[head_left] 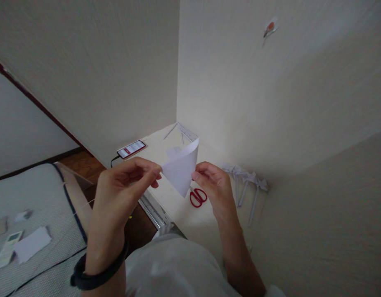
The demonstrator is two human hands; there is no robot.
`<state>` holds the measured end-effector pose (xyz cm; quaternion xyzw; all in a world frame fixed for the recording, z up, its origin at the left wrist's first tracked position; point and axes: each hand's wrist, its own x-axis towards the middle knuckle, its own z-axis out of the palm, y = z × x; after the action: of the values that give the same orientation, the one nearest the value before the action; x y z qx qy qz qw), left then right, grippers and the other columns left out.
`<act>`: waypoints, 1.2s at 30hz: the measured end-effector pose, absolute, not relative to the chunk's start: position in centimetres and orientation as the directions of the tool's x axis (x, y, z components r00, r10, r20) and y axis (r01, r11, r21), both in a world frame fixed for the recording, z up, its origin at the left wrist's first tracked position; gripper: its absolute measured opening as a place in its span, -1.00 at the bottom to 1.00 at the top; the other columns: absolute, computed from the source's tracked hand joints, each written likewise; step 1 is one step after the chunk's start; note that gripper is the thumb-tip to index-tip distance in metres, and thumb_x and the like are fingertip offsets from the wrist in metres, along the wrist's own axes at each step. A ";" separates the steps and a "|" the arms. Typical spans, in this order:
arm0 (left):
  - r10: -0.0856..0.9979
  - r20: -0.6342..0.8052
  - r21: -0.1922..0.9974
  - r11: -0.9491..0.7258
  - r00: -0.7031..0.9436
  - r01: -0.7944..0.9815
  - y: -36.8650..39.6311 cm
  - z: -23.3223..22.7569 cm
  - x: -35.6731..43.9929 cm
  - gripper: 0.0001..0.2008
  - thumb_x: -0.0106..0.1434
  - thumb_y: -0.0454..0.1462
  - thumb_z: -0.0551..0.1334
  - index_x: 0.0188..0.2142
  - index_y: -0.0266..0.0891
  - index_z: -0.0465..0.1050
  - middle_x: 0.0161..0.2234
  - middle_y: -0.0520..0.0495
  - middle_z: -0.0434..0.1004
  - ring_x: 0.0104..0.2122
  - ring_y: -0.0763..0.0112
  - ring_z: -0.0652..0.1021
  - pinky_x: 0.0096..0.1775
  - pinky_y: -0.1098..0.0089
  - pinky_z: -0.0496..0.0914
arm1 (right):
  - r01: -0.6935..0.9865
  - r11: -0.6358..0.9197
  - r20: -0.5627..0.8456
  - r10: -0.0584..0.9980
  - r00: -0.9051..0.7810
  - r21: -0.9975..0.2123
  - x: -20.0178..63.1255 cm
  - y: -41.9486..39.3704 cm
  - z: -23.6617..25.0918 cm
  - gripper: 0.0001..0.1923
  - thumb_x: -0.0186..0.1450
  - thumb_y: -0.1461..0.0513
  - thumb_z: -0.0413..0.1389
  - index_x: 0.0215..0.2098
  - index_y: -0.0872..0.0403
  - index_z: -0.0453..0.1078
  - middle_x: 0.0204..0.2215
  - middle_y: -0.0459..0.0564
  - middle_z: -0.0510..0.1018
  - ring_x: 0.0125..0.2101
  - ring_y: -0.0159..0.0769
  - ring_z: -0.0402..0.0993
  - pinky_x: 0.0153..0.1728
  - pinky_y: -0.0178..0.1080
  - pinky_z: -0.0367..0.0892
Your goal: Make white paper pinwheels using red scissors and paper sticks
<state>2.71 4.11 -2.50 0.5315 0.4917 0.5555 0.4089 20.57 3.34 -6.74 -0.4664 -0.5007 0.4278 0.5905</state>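
I hold a small white sheet of paper (181, 169) folded into a pointed, triangle-like shape, up in front of me above a pale desk (165, 148). My left hand (122, 185) pinches its left corner between thumb and fingers. On the sheet's right edge my right hand (213, 187) grips it. A black band sits on my left wrist. Below the paper, red-handled scissors (198, 197) lie on the desk.
A phone with a red case (131, 149) lies plugged in at the desk's left edge. Several rolled white paper pieces (247, 183) lie to the right by the wall. A bed at lower left carries a remote control (6, 249) and paper scraps (32, 243).
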 end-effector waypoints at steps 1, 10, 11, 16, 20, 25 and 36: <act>0.977 0.193 0.980 -0.187 -0.089 0.062 4.1 -2.5 2.7 -0.93 0.01 -0.33 0.39 -0.56 -0.19 0.55 -0.57 0.08 0.54 -0.58 0.53 0.48 -0.49 0.55 0.37 | -0.035 0.211 0.203 0.968 0.149 -0.977 20.5 3.3 -6.7 -0.90 0.16 0.19 0.24 -0.48 0.02 0.45 -0.50 -0.12 0.54 -0.41 -0.32 0.46 -0.24 -0.25 0.37; 0.984 0.175 0.980 -0.172 -0.017 0.102 4.4 -2.4 2.4 -0.93 0.01 -0.37 0.33 -0.56 -0.23 0.54 -0.57 0.08 0.54 -0.58 0.53 0.49 -0.49 0.55 0.39 | -0.092 0.267 0.250 0.955 0.162 -0.959 20.7 3.3 -6.4 -0.92 0.16 0.22 0.26 -0.47 0.02 0.47 -0.51 -0.17 0.53 -0.44 -0.38 0.45 -0.31 -0.31 0.36; 0.984 0.178 0.979 -0.176 -0.008 0.105 4.4 -2.4 2.4 -0.93 0.02 -0.37 0.33 -0.56 -0.23 0.54 -0.58 0.08 0.54 -0.58 0.53 0.49 -0.49 0.55 0.39 | -0.106 0.271 0.252 0.954 0.165 -0.957 20.8 3.4 -6.5 -0.93 0.16 0.23 0.26 -0.46 0.01 0.47 -0.51 -0.18 0.53 -0.44 -0.39 0.46 -0.31 -0.32 0.36; 0.978 0.196 0.972 -0.203 0.069 0.120 4.5 -2.8 2.1 -0.93 0.07 -0.38 0.35 -0.53 -0.25 0.54 -0.58 0.10 0.52 -0.58 0.56 0.49 -0.48 0.57 0.37 | -0.118 0.293 0.264 0.941 0.212 -0.949 20.8 3.5 -6.5 -0.92 0.16 0.25 0.26 -0.47 0.01 0.47 -0.53 -0.20 0.53 -0.45 -0.41 0.45 -0.31 -0.34 0.35; 0.976 0.204 0.970 -0.213 0.082 0.121 4.6 -2.8 2.1 -0.93 0.07 -0.37 0.35 -0.53 -0.25 0.54 -0.59 0.09 0.52 -0.58 0.55 0.50 -0.48 0.58 0.38 | -0.129 0.295 0.263 0.939 0.222 -0.947 20.8 3.6 -6.6 -0.94 0.15 0.25 0.27 -0.47 0.02 0.48 -0.52 -0.19 0.53 -0.45 -0.41 0.45 -0.32 -0.33 0.36; 0.975 0.200 0.968 -0.211 0.093 0.136 4.6 -2.9 2.2 -0.92 0.06 -0.33 0.35 -0.54 -0.23 0.54 -0.60 0.11 0.52 -0.60 0.58 0.49 -0.50 0.61 0.37 | -0.124 0.305 0.269 0.931 0.246 -0.944 20.8 3.6 -6.5 -0.94 0.14 0.24 0.27 -0.46 0.02 0.49 -0.51 -0.18 0.54 -0.45 -0.41 0.46 -0.33 -0.34 0.36; 0.973 0.192 0.962 -0.213 0.131 0.169 4.8 -3.0 2.1 -0.90 0.06 -0.33 0.34 -0.57 -0.22 0.53 -0.62 0.11 0.51 -0.60 0.57 0.50 -0.52 0.61 0.35 | -0.134 0.309 0.267 0.928 0.260 -0.942 20.8 3.5 -6.4 -0.93 0.16 0.24 0.27 -0.46 0.01 0.48 -0.53 -0.19 0.54 -0.47 -0.42 0.44 -0.35 -0.35 0.34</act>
<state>2.06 4.75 -3.00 0.6196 0.4604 0.4717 0.4261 20.79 3.49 -6.44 -0.4321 -0.4594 0.3985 0.6659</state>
